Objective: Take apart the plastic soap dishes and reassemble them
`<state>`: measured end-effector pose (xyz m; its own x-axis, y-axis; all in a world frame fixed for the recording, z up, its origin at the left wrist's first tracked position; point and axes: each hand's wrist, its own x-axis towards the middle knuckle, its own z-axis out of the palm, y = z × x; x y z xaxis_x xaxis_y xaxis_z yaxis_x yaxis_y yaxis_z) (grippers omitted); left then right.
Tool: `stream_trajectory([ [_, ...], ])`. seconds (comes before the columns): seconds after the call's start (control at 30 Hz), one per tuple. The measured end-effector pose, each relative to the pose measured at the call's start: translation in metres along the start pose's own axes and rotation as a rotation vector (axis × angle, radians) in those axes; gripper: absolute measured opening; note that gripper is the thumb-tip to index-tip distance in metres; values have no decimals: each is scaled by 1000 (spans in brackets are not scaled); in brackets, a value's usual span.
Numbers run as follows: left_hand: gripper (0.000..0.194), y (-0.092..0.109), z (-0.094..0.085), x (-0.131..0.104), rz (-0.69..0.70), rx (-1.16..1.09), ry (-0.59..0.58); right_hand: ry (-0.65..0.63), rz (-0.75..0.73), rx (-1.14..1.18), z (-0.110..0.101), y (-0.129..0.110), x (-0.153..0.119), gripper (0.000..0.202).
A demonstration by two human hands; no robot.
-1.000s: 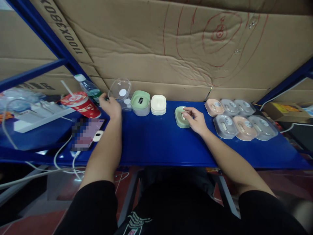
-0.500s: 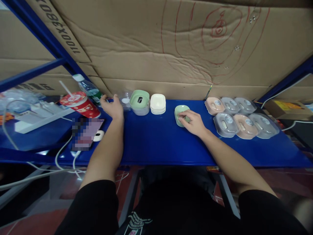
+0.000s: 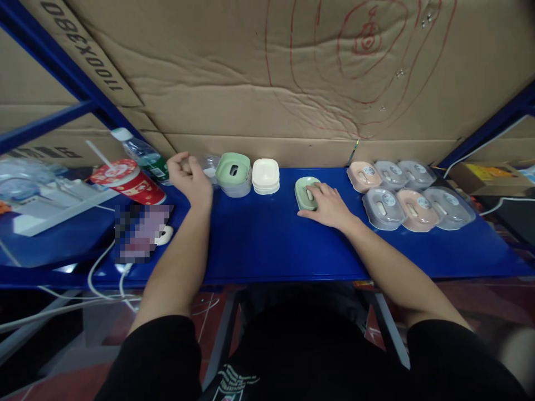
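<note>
My right hand [image 3: 329, 205] is on a light green rounded lid [image 3: 301, 189] on the blue table. Its thumb lies along the near edge, and the fingers reach over the right side, hiding part of the lid. A small cream oblong piece [image 3: 310, 194] shows in the lid's middle, beside the fingertips. My left hand [image 3: 191, 179] is raised over the table's left part, its fingers loosely bent and apart from the thumb, with nothing visible in it. Just right of it are clear plastic pieces [image 3: 209, 167] and a stack of green lids [image 3: 233, 167] with dark slots.
Cream square dishes [image 3: 266, 174] are stacked beside the green ones. Several grey and pink lidded boxes [image 3: 383, 209] sit at the right. A red paper cup [image 3: 140, 186], bottle [image 3: 156, 165], phone [image 3: 146, 231] and white cables [image 3: 94, 273] occupy the left. Cardboard [image 3: 217, 89] walls the back.
My right hand has shifted from inside the green lid to its right and near edges, and the cream oblong piece now shows. My left hand's fingers have curled in.
</note>
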<state>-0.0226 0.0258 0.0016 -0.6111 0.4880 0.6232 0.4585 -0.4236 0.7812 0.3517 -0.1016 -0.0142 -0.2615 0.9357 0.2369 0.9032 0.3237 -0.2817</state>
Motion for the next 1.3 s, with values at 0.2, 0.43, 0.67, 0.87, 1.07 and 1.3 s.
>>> stream_trajectory([
  [0.2,30,24,-5,-50,569,-1,-352,-3,-6,90,3,-2,1,68],
  [0.43,69,43,0,-96,903,-30,-790,240,-45,336,12,-7,2,47],
  [0.67,84,47,1,-107,909,18,-922,242,-180,485,15,-23,-5,48],
  [0.87,84,47,2,-105,948,-12,-912,252,-219,481,11,-24,-5,49],
  [1.07,102,50,0,-102,924,48,-952,236,-243,555,12,-26,-6,48],
  [1.3,96,52,-2,-101,908,37,-1011,291,-179,740,6,-28,-7,52],
])
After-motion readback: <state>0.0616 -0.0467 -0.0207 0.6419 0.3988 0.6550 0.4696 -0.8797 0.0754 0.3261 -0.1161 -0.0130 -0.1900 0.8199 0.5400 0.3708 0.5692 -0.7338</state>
